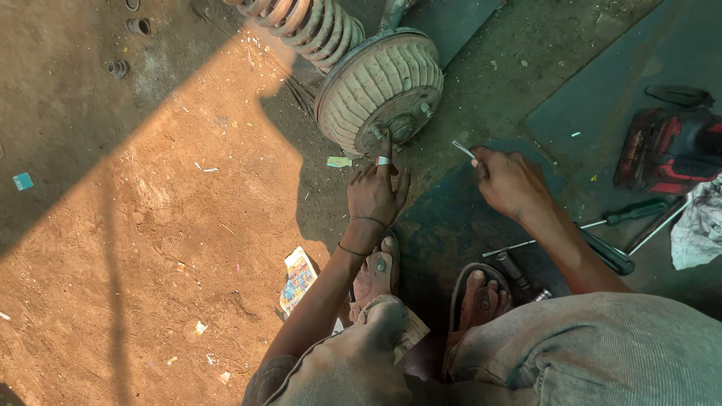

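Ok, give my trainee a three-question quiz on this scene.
1. True or false: the left hand touches the ribbed drum.
2. What does the right hand hold? A) a thin metal piece B) a hammer C) a rag
3. Which tool lies right of the right forearm: a ____?

Key: 1 true; 2 A; 3 screwdriver

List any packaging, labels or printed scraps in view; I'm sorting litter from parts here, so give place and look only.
Printed wrapper: on the dirt left of the person's left forearm, crumpled rectangle, yellow, white, blue and red.
Small card scrap: far left on the dirt, square, teal.
Pale scrap: just left of the left hand, below the ribbed hub, flat, light green.
No screens or signs.
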